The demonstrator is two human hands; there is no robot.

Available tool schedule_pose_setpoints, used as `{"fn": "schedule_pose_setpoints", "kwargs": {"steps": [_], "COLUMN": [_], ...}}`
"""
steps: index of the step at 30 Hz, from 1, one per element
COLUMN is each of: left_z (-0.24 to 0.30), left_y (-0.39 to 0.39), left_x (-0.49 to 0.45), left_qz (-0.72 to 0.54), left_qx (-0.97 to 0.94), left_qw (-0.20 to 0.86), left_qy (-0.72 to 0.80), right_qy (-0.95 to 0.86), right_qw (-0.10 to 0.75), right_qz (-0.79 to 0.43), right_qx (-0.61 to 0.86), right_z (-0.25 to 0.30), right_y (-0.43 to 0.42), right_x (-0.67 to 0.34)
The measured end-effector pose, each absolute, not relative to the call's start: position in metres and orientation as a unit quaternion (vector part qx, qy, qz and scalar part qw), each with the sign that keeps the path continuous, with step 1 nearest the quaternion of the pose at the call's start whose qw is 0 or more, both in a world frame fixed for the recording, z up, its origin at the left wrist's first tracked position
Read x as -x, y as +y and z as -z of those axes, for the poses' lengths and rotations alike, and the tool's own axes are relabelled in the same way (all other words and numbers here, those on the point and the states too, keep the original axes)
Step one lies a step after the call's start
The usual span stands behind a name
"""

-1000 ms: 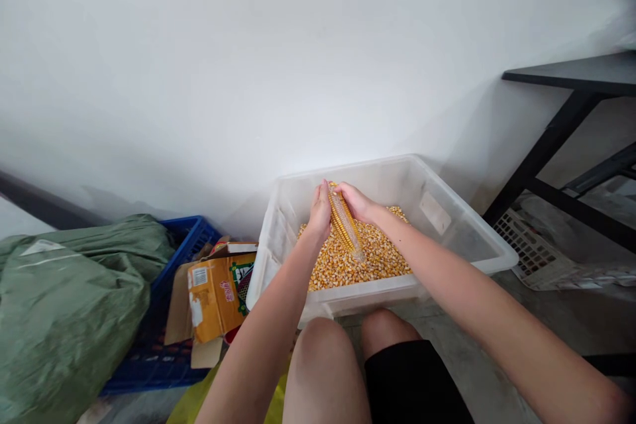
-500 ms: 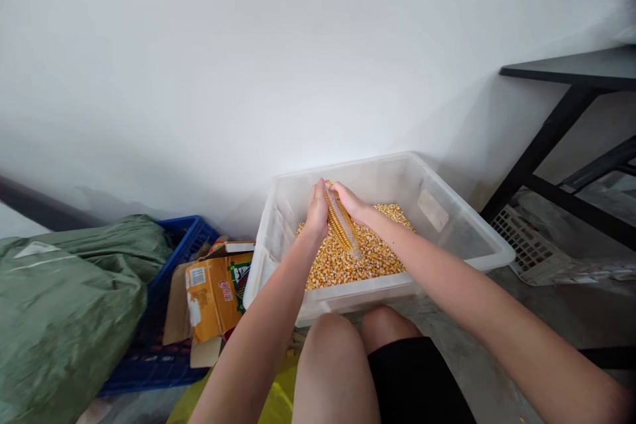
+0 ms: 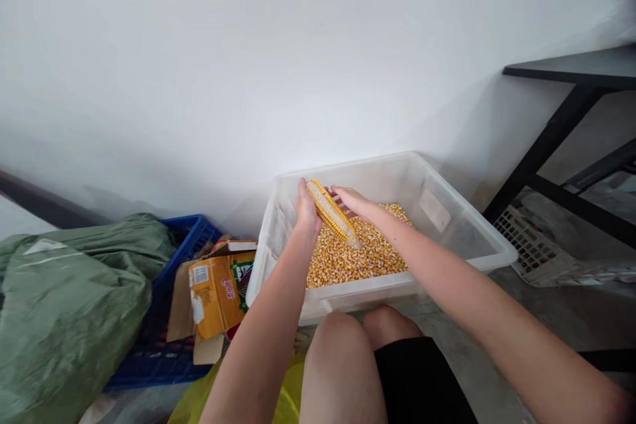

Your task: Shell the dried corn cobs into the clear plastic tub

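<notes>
My left hand (image 3: 308, 211) is closed around the left side of an ear of corn (image 3: 332, 213). The ear slants from upper left to lower right over the tub, with a pale strip bare of kernels facing up and yellow rows on both sides. Just to its right is my right hand (image 3: 355, 203), its fingers stretched out and apart; whether the fingertips touch the ear is hard to make out. Beneath both hands, loose corn kernels (image 3: 368, 264) cover the bottom of a translucent plastic tub (image 3: 470, 253).
A green sack (image 3: 74, 305) lies over a blue crate (image 3: 149, 364) on the left. Beside the tub stands a torn orange cardboard box (image 3: 213, 298), with a yellow bag (image 3: 288, 397) below. A black table frame (image 3: 551, 132) and a white basket (image 3: 534, 248) are on the right.
The ear of corn has shifted left and turned, so its bare strip faces up more. My right hand has come away from it, fingers opening, while my left still holds it.
</notes>
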State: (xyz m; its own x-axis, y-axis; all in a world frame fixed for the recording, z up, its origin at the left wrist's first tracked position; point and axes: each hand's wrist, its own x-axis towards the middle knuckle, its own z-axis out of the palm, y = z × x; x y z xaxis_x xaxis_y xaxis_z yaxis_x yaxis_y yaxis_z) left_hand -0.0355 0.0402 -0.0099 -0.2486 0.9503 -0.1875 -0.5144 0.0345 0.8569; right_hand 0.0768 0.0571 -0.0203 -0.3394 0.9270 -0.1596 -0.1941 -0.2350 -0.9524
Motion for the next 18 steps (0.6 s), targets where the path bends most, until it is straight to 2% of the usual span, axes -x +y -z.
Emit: {"fn": "schedule_pose_setpoints", "kwargs": {"steps": [3,4,10,13,18], "left_z": [0.011,0.011,0.016,0.018,0.018], "left_y": [0.042,0.043,0.044,0.043,0.040], "left_x": [0.036,0.036,0.038,0.039,0.040], "left_qz": [-0.670,-0.678,-0.686,-0.669,-0.616], "left_qx": [-0.241,-0.244,-0.271,-0.331,-0.426], "left_qw": [0.551,0.536,0.441,0.348,0.195], "left_qy": [0.435,0.441,0.512,0.567,0.633], "right_qy": [-0.494,-0.497,-0.581,-0.624,-0.595], "right_qw": [0.323,0.315,0.341,0.317,0.279], "right_qz": [-0.728,-0.735,-0.649,-0.604,-0.628], "right_qx": [0.349,0.337,0.354,0.382,0.416], "right_z": [0.023,0.024,0.031,0.030,0.022], "right_y": [0.052,0.050,0.050,0.049,0.042], "right_x": [-0.069,-0.067,-0.061,-0.064,-0.065]}}
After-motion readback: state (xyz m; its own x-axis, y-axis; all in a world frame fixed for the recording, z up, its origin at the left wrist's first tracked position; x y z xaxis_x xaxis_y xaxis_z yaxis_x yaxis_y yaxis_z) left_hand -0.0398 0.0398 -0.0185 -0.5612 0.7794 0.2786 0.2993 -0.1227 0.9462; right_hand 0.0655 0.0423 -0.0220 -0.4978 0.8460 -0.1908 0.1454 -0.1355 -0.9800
